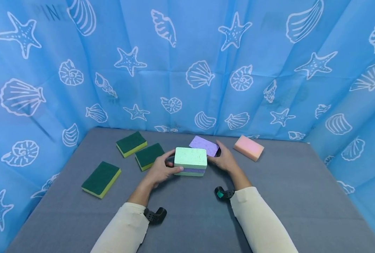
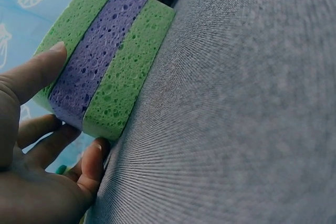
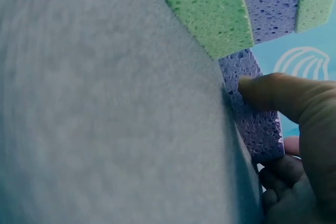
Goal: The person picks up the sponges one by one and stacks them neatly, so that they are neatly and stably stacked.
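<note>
Near the middle of the table stands a level stack of sponges: a light green sponge (image 1: 191,156) on top, a purple sponge (image 2: 100,51) between, another green sponge (image 2: 134,66) at the bottom. My left hand (image 1: 159,170) grips the top green sponge at the stack's left end, thumb on its front side and fingers around the end. Behind the stack's right side lies a loose purple sponge (image 1: 203,144). My right hand (image 1: 226,161) pinches its right end, the thumb (image 3: 268,92) on its near side and the fingers behind it, partly hidden.
Three green-and-yellow scrub sponges lie at the left: one at the back (image 1: 131,142), one by my left hand (image 1: 150,154), one nearer the front (image 1: 101,177). A pink-orange sponge (image 1: 249,147) lies at the back right. A blue shell-patterned curtain (image 1: 187,70) surrounds the grey table (image 1: 187,218).
</note>
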